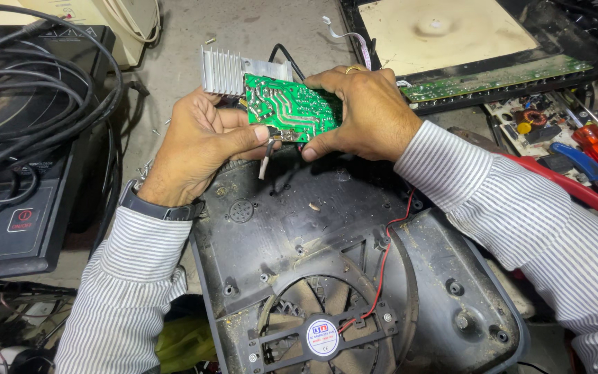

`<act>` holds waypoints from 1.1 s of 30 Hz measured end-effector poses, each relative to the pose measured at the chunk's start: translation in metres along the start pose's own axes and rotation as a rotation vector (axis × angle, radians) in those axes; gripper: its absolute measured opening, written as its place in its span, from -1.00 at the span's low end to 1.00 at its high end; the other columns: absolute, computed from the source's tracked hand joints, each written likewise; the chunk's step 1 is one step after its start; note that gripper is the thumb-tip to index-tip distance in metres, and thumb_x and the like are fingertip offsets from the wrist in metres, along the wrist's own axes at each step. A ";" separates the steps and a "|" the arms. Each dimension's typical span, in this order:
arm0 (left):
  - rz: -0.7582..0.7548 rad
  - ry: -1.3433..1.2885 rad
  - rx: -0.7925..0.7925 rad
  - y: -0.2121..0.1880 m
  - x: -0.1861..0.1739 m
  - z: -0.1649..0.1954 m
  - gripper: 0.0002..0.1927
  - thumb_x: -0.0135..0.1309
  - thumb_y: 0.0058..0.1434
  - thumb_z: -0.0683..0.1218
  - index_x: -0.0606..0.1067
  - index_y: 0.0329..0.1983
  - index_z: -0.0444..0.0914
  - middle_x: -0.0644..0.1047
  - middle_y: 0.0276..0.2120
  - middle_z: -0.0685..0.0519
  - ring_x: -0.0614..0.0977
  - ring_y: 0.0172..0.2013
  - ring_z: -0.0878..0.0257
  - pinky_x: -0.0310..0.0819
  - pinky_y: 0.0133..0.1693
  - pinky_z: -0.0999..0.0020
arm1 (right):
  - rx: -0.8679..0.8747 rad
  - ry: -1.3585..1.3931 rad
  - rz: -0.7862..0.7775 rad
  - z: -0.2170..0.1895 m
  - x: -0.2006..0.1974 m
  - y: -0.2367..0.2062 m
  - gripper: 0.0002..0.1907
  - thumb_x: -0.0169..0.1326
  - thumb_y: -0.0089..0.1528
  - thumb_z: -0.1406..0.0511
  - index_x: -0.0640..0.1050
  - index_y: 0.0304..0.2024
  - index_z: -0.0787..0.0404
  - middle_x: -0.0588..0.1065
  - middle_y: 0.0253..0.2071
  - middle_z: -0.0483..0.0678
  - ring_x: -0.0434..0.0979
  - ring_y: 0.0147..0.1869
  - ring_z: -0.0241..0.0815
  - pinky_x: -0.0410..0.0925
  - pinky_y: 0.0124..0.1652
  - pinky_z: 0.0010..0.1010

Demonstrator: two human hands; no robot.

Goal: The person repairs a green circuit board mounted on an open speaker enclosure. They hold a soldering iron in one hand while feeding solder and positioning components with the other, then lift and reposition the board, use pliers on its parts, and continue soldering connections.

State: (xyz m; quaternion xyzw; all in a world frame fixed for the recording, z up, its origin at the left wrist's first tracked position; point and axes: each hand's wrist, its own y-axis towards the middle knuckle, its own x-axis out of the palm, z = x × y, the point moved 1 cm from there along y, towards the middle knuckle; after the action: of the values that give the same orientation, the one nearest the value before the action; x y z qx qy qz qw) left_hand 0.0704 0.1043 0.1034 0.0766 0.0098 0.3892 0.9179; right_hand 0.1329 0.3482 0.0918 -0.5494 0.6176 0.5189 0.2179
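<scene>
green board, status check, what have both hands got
Left hand and right hand both grip the green circuit board, solder side up. Finned heat sink attached at its far edge. Dark fan housing below; nothing blocking.

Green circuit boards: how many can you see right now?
2. One green circuit board is held between the left hand and right hand; a long narrow green board lies along the opened unit's edge, upper right. Others may be hidden.
</scene>
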 end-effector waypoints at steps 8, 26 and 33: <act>0.010 -0.009 0.019 0.000 0.000 0.000 -0.47 0.17 0.18 -0.36 0.28 0.20 -0.51 0.66 -0.17 -0.24 0.74 -0.22 0.15 0.73 -0.18 0.34 | 0.010 0.004 -0.017 -0.004 -0.003 0.000 -0.05 0.55 -0.28 -0.06 0.57 0.11 0.11 0.59 -0.10 0.04 0.55 0.03 0.05 0.15 0.13 -0.11; -0.024 -0.056 0.045 0.003 -0.005 -0.006 -0.40 0.21 0.15 -0.33 0.29 0.25 -0.39 0.65 -0.14 -0.19 0.73 -0.28 0.22 0.73 -0.29 0.36 | -0.034 -0.014 -0.006 -0.012 -0.009 0.002 -0.03 0.53 -0.26 -0.05 0.54 0.11 0.22 0.60 -0.09 0.07 0.59 0.03 0.09 0.31 0.08 -0.11; -0.021 -0.012 0.061 0.004 -0.006 -0.007 -0.38 0.21 0.14 -0.31 0.27 0.25 -0.38 0.64 -0.16 -0.16 0.72 -0.29 0.22 0.73 -0.29 0.34 | -0.057 -0.020 -0.009 -0.015 -0.011 0.001 -0.04 0.55 -0.24 -0.04 0.55 0.11 0.26 0.61 -0.07 0.07 0.60 0.03 0.08 0.28 0.11 -0.11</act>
State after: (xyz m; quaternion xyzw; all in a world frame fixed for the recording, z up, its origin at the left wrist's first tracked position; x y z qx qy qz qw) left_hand 0.0624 0.1038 0.0968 0.1066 0.0172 0.3786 0.9192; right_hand 0.1394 0.3401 0.1066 -0.5528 0.5979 0.5409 0.2106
